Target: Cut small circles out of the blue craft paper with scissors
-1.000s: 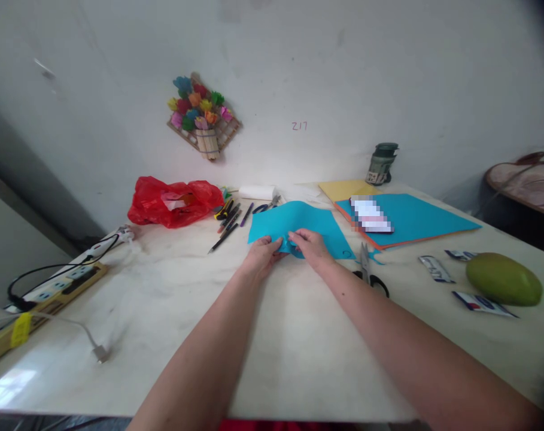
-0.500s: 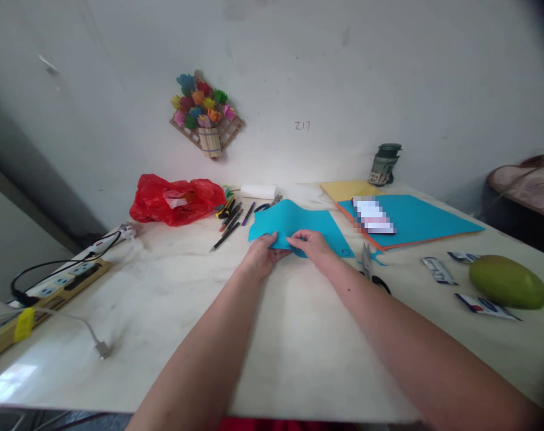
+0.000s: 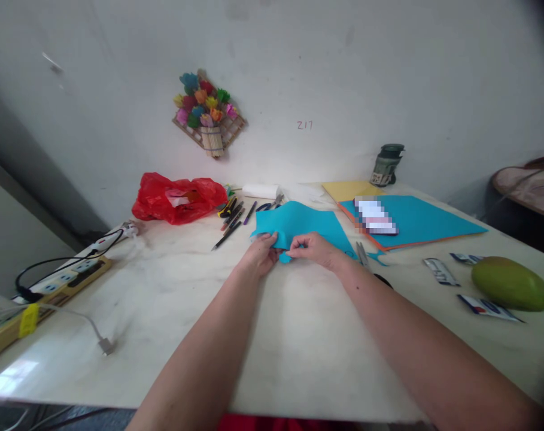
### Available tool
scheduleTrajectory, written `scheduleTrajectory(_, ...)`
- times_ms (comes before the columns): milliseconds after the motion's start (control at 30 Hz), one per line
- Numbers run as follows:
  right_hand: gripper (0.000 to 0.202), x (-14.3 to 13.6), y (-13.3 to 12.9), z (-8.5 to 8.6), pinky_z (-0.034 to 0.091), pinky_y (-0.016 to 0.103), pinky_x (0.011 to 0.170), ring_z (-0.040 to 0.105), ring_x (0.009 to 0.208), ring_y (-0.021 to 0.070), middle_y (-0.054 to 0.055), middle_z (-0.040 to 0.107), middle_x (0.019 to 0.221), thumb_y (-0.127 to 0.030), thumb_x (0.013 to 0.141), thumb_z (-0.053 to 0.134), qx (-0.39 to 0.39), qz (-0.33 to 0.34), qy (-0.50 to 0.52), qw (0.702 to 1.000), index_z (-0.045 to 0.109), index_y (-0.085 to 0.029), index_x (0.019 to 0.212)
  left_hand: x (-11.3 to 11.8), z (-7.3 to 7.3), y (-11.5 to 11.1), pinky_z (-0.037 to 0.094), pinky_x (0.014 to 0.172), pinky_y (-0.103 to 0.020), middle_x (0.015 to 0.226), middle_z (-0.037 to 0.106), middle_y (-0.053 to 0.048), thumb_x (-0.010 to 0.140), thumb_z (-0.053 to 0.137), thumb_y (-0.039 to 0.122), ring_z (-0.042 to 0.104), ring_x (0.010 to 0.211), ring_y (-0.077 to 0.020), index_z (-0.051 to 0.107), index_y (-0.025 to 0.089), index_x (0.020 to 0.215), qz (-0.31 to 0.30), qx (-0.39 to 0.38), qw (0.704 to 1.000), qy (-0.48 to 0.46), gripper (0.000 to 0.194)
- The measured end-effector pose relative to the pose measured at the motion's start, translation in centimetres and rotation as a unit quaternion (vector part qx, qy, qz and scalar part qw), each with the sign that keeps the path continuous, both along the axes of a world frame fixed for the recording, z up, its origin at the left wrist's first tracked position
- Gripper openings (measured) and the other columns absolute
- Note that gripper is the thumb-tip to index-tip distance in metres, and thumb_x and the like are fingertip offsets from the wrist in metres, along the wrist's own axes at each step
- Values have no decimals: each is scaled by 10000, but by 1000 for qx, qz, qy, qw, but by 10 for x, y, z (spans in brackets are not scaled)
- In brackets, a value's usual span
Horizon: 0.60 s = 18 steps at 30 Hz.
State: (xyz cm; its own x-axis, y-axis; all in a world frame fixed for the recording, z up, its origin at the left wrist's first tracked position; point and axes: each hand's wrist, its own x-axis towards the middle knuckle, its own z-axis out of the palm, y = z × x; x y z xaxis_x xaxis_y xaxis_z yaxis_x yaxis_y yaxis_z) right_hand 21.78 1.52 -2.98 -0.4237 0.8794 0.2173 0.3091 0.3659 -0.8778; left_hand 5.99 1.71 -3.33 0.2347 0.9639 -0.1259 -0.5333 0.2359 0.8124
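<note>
A bright blue sheet of paper (image 3: 307, 222) is bowed upward over the table in front of me. My left hand (image 3: 263, 250) grips its near edge, thumb on top and fingers underneath. My right hand (image 3: 308, 246) is closed in a pinch on a small rounded blue paper piece (image 3: 285, 258) just below that edge. Whether this piece is still joined to the sheet, I cannot tell. By my right wrist lie scissors (image 3: 362, 256), partly hidden by the forearm, beside thin blue paper scraps (image 3: 376, 257).
Coloured paper (image 3: 433, 221) with a phone (image 3: 376, 216) on it lies to the right. Near the right edge are a green fruit (image 3: 510, 284) and small packets (image 3: 441, 272). Pens (image 3: 227, 235), a red bag (image 3: 177, 200) and a power strip (image 3: 69, 281) are on the left.
My right hand has shifted slightly left and down, and the small rounded blue piece now shows at its fingertips. The left hand keeps its hold on the sheet.
</note>
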Motion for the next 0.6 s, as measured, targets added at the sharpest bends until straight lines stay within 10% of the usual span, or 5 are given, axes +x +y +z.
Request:
scheduleTrajectory(300, 254, -3, -5, 7, 304, 247, 537, 395, 534, 100, -40, 478, 505, -388, 671, 610, 61, -76, -8, 995, 595, -170, 542, -1, 1, 0, 536, 653, -323, 752, 632, -71, 827, 514, 129, 624, 646, -151, 534, 107, 797, -5, 9, 999, -32, 42)
scheduleTrajectory(600, 414, -3, 6, -6, 370, 235, 487, 442, 481, 75, -46, 547, 613, -308, 638, 635, -15, -114, 175, 978, 626, -178, 1031, -2, 1, -1, 527, 770, -394, 776, 644, -89, 809, 518, 85, 649, 712, -175, 536, 103, 811, -14, 10, 999, -27, 25)
